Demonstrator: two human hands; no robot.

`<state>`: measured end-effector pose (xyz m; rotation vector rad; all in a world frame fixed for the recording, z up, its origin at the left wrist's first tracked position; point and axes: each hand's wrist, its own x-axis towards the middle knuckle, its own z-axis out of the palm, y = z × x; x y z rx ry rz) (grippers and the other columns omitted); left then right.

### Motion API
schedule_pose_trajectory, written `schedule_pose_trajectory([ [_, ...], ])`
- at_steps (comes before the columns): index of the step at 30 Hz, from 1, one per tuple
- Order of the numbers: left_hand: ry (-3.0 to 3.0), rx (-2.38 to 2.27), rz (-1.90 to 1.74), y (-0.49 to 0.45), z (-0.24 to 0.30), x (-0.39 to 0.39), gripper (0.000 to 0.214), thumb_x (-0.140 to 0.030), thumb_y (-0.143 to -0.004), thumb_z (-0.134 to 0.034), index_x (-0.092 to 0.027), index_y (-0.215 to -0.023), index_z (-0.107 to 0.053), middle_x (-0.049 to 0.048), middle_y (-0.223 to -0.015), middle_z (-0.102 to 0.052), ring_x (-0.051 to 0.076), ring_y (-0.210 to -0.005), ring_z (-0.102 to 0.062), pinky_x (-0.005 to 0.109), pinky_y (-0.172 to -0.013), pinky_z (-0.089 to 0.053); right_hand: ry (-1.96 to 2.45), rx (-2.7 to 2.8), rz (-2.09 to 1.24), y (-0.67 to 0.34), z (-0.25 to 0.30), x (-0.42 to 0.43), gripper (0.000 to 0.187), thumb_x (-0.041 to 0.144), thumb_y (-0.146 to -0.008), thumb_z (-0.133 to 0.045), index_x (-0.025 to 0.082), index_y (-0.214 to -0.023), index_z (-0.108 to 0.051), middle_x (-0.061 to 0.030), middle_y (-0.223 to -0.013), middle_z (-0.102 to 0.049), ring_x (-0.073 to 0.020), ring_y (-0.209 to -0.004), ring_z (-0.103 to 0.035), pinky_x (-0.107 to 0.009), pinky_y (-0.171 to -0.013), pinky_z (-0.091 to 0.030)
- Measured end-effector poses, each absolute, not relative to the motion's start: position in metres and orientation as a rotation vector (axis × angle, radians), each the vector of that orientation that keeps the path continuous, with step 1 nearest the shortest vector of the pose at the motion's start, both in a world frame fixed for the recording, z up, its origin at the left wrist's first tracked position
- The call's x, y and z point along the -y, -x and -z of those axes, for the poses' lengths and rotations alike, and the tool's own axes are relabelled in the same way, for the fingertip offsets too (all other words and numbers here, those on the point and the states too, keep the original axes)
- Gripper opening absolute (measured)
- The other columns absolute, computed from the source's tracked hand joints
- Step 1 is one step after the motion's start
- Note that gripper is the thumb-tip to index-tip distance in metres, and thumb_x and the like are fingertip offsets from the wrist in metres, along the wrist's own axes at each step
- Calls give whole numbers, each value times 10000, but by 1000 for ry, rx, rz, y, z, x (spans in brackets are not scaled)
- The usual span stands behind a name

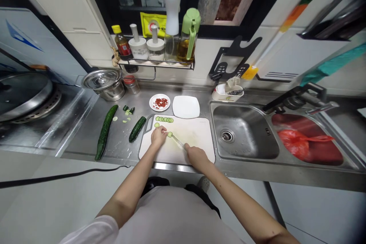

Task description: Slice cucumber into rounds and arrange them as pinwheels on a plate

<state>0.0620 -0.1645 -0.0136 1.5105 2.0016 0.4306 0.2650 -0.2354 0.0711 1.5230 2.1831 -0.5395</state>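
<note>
My right hand (pixel 197 157) grips a knife (pixel 178 143), its blade slanting over the white cutting board (pixel 200 133). A round cucumber slice (pixel 170 134) is at the blade's tip. Close beside that slice, my left hand (pixel 159 136) has its fingers drawn together; whether they pinch anything is too small to tell. Behind the hands, a row of overlapping cucumber slices (pixel 164 119) lies along the board's far edge. One loose slice (pixel 156 125) rests just beyond my left hand. A shorter cucumber piece (pixel 137 129) lies on the counter left of the board.
Left on the steel counter are a long cucumber (pixel 106 132) and small cucumber scraps (pixel 128 110). Behind the board stand a plate of red pieces (pixel 151 103) and a white plate (pixel 185 106). A sink (pixel 246 137) adjoins on the right; a lidded pot (pixel 111 87) stands back left.
</note>
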Motion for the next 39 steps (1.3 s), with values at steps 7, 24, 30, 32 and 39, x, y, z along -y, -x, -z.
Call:
schedule_pose_trajectory([
  [7,-1515,-2000,-405,-62,14,163,103,-246,-790,-656,-227,-890,-649,-7,-841,-662,148,-801,-597,248,-680,-382,-1534,-2176,566,-260,-73,232,348,54,-905,-350,146,-1218,-472,-149,-938,-704,-244,-940,-682,-312,-755,-477],
  [24,-1488,-1992,-368,-61,11,160,119,-250,-781,-674,-232,-897,-654,-6,-848,-676,152,-807,-609,244,-674,-391,-1514,-2231,496,-254,-56,223,367,57,-914,-336,151,-1253,-441,-142,-962,-706,-232,-940,-689,-307,-762,-506],
  [30,-1476,-1991,-381,-61,9,161,114,-259,-776,-679,-238,-885,-650,-12,-832,-674,152,-798,-612,244,-674,-391,-1509,-2239,497,-252,-54,223,366,53,-914,-344,148,-1253,-447,-141,-948,-706,-237,-922,-694,-309,-741,-511],
  [32,-1481,-1990,-379,-61,10,160,119,-261,-774,-682,-239,-888,-652,-11,-832,-675,153,-799,-615,244,-682,-396,-1515,-2243,500,-253,-54,222,356,57,-915,-347,149,-1241,-456,-141,-950,-706,-239,-925,-693,-311,-744,-511],
  [39,-1494,-1993,-373,-61,11,160,120,-258,-775,-677,-237,-890,-652,-8,-847,-680,154,-806,-616,245,-684,-399,-1504,-2236,491,-257,-56,226,342,62,-923,-340,144,-1233,-458,-143,-949,-707,-244,-939,-694,-315,-748,-508],
])
